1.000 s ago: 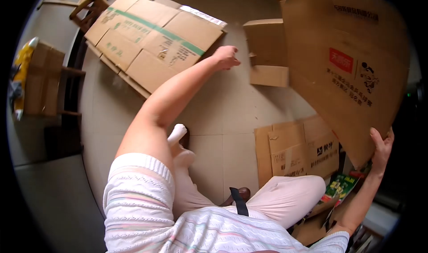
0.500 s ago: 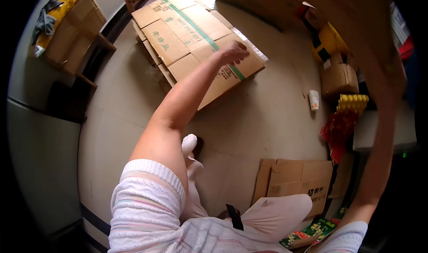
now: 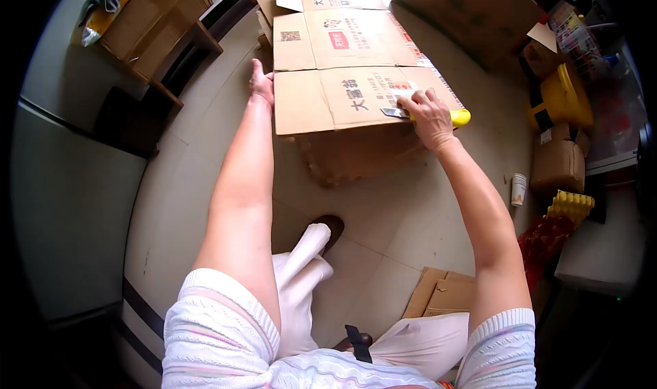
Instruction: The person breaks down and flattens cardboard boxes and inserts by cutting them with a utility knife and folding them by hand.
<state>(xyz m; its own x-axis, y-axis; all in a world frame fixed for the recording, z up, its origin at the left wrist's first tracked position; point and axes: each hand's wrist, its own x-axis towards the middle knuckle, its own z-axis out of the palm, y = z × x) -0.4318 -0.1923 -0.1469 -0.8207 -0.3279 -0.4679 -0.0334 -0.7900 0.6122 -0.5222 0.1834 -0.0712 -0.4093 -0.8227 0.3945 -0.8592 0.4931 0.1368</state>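
A flattened cardboard box (image 3: 309,100) with dark print and a red label lies on top of the raised stack ahead of me. Against its left edge rests my left hand (image 3: 261,86), thumb stretched upward and apart; the other fingers are partly hidden at the edge. My right hand (image 3: 430,117) is closed around a yellow utility knife (image 3: 460,118) over the near right part of the cardboard. The knife's blade (image 3: 395,113) is out and points left, close to the cardboard surface; I cannot tell whether it touches.
At upper left a cardboard box (image 3: 161,26) sits on a wooden stool (image 3: 205,36). A large brown board (image 3: 465,19) stands behind. Along the right are a yellow container (image 3: 562,98), a small carton (image 3: 558,159) and a paper cup (image 3: 519,189). Folded cardboard (image 3: 448,296) lies near my knee.
A printed sheet with a red label now covers the green-striped one. My right hand has come down from the upper right to the cardboard; my left moved to its left edge.
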